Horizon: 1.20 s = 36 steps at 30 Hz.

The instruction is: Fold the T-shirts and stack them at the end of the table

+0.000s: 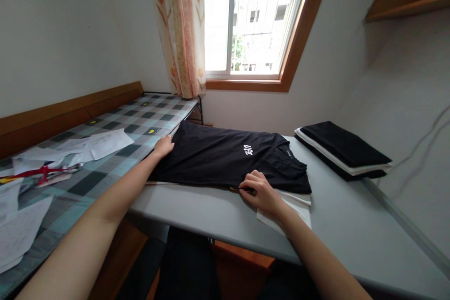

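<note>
A black T-shirt (214, 152) with white lettering on its chest lies spread sideways on the grey-white table, its collar to the right. At the hem end on the left, my left hand (164, 146) is closed on the cloth, the fingertips partly hidden. My right hand (258, 190) pinches the near edge of the shirt by the sleeve, thumb and fingers together. A small yellow mark shows beside those fingers. White cloth (295, 206) sticks out from under the shirt's right end.
A folded stack of black and white clothes (344, 147) sits at the table's (355, 225) back right. On the left, a checkered bed (116, 117) bears loose papers (108, 143) and a red item (44, 173). A curtain (186, 33) hangs by the window.
</note>
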Tool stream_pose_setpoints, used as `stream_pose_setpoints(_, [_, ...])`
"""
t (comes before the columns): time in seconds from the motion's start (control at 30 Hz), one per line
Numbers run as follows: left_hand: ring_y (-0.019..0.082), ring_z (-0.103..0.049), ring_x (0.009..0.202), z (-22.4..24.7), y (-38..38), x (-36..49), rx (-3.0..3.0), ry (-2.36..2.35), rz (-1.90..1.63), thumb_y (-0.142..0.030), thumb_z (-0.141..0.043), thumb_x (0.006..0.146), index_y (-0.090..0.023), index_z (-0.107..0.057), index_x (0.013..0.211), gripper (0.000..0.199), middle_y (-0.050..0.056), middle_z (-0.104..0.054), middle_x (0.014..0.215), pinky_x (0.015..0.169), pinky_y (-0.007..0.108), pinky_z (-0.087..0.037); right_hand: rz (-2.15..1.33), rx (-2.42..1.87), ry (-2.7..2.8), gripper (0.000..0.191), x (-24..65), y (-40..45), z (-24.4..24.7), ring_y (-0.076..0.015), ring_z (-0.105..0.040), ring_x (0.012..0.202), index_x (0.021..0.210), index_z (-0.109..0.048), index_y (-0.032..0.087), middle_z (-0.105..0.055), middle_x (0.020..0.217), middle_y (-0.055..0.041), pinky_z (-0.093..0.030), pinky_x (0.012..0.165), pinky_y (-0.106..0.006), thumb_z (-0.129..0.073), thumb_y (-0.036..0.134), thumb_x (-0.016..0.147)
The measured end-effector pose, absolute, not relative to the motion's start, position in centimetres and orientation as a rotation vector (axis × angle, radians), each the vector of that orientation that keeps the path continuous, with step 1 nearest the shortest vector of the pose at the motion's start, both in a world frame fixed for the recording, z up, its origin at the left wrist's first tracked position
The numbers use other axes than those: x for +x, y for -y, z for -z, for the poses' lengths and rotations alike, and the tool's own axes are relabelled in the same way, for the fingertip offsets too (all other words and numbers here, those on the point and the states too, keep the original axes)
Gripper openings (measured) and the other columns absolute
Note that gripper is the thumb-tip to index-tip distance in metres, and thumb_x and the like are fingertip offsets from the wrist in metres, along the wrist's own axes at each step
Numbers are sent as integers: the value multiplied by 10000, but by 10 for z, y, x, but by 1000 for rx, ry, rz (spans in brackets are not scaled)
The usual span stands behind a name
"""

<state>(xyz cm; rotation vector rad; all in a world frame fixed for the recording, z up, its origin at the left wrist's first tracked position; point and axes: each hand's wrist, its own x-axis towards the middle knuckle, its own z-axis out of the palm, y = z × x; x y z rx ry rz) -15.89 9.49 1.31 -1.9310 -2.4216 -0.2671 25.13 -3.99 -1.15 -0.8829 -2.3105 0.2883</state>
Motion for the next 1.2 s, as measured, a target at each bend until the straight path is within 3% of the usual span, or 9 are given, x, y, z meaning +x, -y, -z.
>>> stream_pose_setpoints(0.43, [275, -645, 979, -4, -111, -168, -1794, 2364, 222, -179, -392, 927, -181, -626, 1158, 329, 148, -635, 1162, 796, 347, -501, -321, -884, 2319, 114, 251, 40, 11, -186, -512, 819, 786, -695, 230, -633, 770, -25, -403, 800, -347, -634, 142, 828])
stream_pose_setpoints(0.6, [295, -624, 1029, 3, -108, -161, -1790, 2297, 204, -135, -318, 928, -165, -643, 1162, 401, 171, -623, 1175, 859, 395, -479, -351, -904, 2342, 113, 251, 43, 8, -184, -508, 828, 799, -704, 232, -634, 788, -24, -403, 809, -349, -640, 144, 826])
stream_pose_setpoints(0.73, [291, -551, 1179, -1, -113, -150, -1908, 2066, 250, -175, -365, 921, -173, -659, 1172, 386, 143, -607, 1262, 993, 401, -412, -374, -905, 2350, 108, 251, 43, 8, -185, -501, 836, 802, -710, 233, -631, 788, -24, -404, 806, -350, -644, 149, 823])
stream_pose_setpoints(0.83, [237, -525, 1247, 2, -121, -141, -2180, 2029, 217, -320, -380, 957, -201, -566, 1326, 430, 88, -578, 1364, 1031, 335, -396, -380, -910, 2350, 109, 251, 43, 9, -187, -501, 833, 793, -708, 233, -630, 787, -27, -406, 805, -352, -640, 154, 825])
stream_pose_setpoints(0.97, [247, -402, 1381, 15, -128, -134, -2298, 2047, 46, -459, -351, 974, -194, -456, 1433, 541, 107, -450, 1496, 1081, 371, -351, -383, -919, 2342, 108, 251, 43, 10, -182, -503, 826, 781, -701, 234, -623, 781, -19, -400, 819, -351, -646, 149, 819])
stream_pose_setpoints(1.1, [301, -396, 1373, 15, -121, -125, -2227, 1941, 153, -396, -408, 959, -152, -517, 1380, 499, 161, -452, 1476, 1087, 425, -343, -387, -920, 2363, 78, 252, 42, 11, -181, -499, 844, 801, -700, 232, -624, 792, -12, -386, 826, -347, -685, 155, 798])
stream_pose_setpoints(1.2, [293, -480, 1272, 0, -101, -103, -2363, 1706, 351, -315, -514, 911, -179, -614, 1259, 387, 147, -532, 1369, 1054, 419, -379, -368, -914, 2376, 70, 252, 40, 14, -180, -498, 841, 798, -701, 234, -621, 794, -12, -377, 826, -351, -692, 165, 804])
